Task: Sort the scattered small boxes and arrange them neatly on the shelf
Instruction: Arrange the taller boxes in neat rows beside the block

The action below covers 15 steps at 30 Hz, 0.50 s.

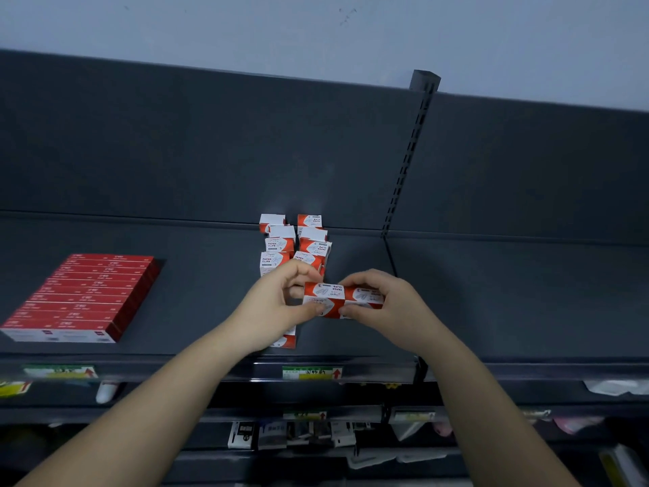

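At frame centre, the left hand point(281, 304) and right hand point(382, 304) together pinch paper clip boxes point(342, 299) above the dark shelf point(210, 311).

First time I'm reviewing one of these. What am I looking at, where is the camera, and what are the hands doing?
No machine here: a person wears one camera on the head, looking forward and down, so both bare arms reach in from below. The left hand and right hand together grip a small bundle of paper clip boxes over a dark shelf. Behind it, two rows of matching boxes stand on the shelf; a block of flat red boxes lies to the left.
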Tool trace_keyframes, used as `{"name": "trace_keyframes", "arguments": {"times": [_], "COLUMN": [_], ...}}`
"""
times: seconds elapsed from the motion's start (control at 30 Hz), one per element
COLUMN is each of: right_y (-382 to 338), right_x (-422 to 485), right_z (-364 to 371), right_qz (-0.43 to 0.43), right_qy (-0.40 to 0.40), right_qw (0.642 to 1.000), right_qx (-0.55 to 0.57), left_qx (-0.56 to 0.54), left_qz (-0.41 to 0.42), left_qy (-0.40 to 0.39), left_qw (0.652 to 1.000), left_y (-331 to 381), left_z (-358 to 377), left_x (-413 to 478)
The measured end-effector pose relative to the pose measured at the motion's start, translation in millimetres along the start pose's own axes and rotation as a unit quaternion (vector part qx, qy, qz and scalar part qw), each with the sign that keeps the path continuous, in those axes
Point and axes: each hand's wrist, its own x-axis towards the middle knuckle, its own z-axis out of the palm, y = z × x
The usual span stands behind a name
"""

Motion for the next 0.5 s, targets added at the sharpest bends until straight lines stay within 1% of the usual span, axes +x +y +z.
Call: {"name": "trace_keyframes", "arguments": {"times": [0.13,0.23,0.37,0.4,0.5], "right_y": [12,20,32,36,49], "right_x": [-1,-2,-2,-2,-3], "right_z": [10,16,22,24,28], "right_qz": [-0.005,-0.005,-0.007,-0.004,0.005], "right_qy": [0.001,-0.003,-0.013,-0.013,-0.018], "right_qw": [1.000,1.000,0.997,0.997,0.994], "right_qx": [-0.011,-0.024,-0.070,-0.079,-0.111], "left_qx": [0.060,0.129,0.180,0.214,0.369], "left_qz": [0.002,0.010,-0.010,-0.010,0.005], "left_qy": [-0.004,-0.010,-0.052,-0.062,-0.059], "left_qw": [0.998,0.991,0.982,0.975,0.928], "left_y": [-10,-19,-29,-32,-40], "left_z": [2,4,1,-3,-27], "left_x": [0,-1,0,0,-6]}}
